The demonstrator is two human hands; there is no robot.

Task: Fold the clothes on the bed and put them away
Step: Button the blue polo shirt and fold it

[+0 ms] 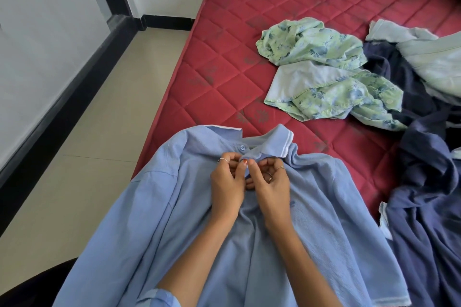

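Note:
A light blue polo shirt (pixel 159 212) lies spread face up at the near edge of the red quilted mattress (pixel 224 62), its collar pointing away from me and its left side hanging over the edge. My left hand (pixel 228 182) and my right hand (pixel 270 183) meet at the button placket just below the collar. Both pinch the placket fabric between thumb and fingers, thumbs almost touching. One button shows just above my left hand.
A crumpled green floral garment (pixel 324 70) lies mid-bed. Dark navy clothes (pixel 424 194) are heaped at the right, with pale blue-grey garments (pixel 429 57) behind them. Beige tiled floor (pixel 104 132) runs along the bed's left side, bordered by a white wall with black skirting.

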